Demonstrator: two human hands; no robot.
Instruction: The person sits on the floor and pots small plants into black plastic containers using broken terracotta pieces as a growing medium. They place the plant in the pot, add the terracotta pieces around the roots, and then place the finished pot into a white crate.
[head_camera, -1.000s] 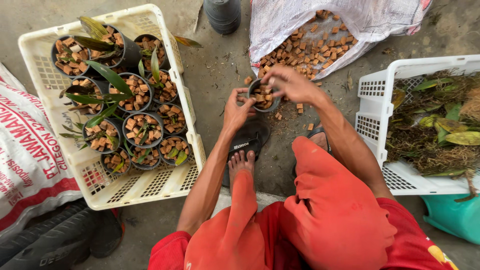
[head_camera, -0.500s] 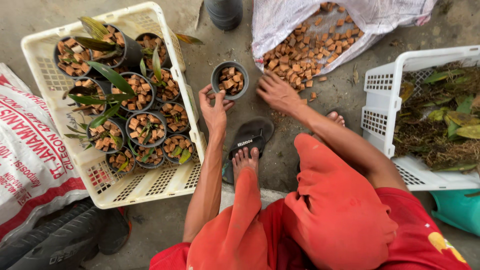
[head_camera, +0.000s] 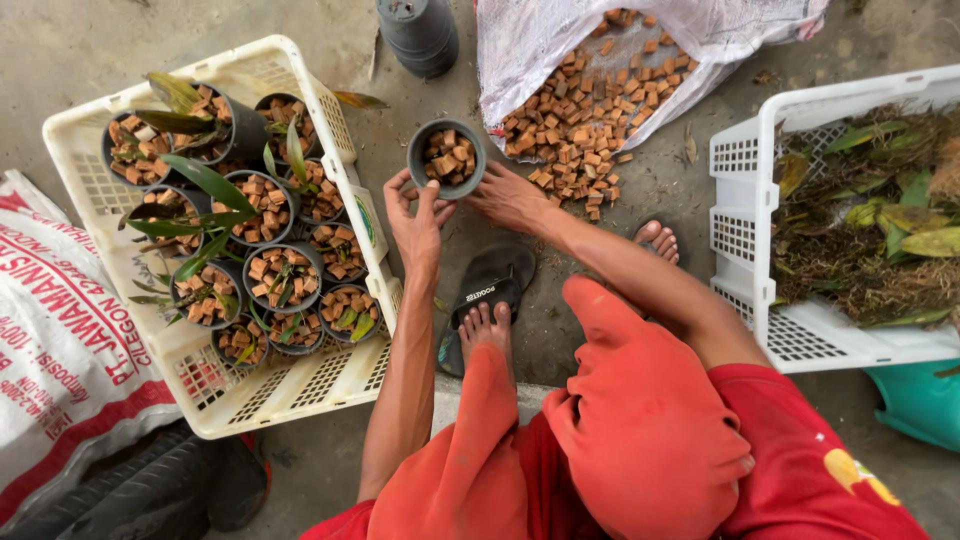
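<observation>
Small dark pot (head_camera: 446, 158), upright on concrete, holds brick chips.

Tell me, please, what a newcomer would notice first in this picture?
Probably the small grey pot of brick chips at top centre, with the left hand on its rim and the right hand beside it. Next, the cream crate on the left, packed with potted seedlings, and the open sack spilling orange chips at the top. A white crate of dry roots and leaves stands on the right.
</observation>
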